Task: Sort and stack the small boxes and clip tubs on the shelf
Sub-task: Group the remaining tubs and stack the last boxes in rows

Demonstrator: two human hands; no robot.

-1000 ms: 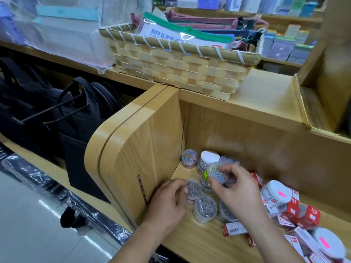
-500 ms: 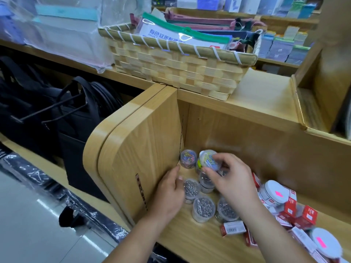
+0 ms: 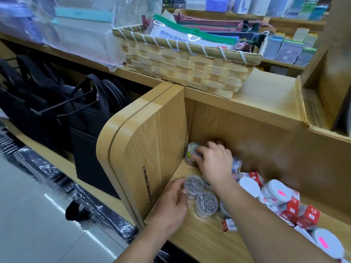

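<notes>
**A:** Where did we have the tub of coloured clips (image 3: 193, 148) at that point?

**B:** It was in the back left corner of the shelf (image 3: 199, 242), hard against the side panel (image 3: 152, 149). Our right hand (image 3: 215, 161) gripped it, with the fingers curled over its lid from the right. It sat right above a second tub (image 3: 190, 162), and its round axis was close to upright.

**A:** Was it seated, or only hovering?

**B:** We could not tell, because our fingers hid the seam. The next move depended on that. The tub lay left of the palm and slightly beyond it, so we judged that letting go called for a straight drop with the lids lined up.

**A:** And our left hand (image 3: 171, 204)?

**B:** It was nearer the front edge, cupped against the tub of silver clips (image 3: 193, 185), with the thumb touching its wall. We could not tell whether it truly gripped. It was well short of the corner, so the right hand was the nearer one.

**A:** What was left to sort?

**B:** The red boxes (image 3: 309, 215) and the white-lidded tubs (image 3: 275, 192) lay jumbled to the right.
</notes>
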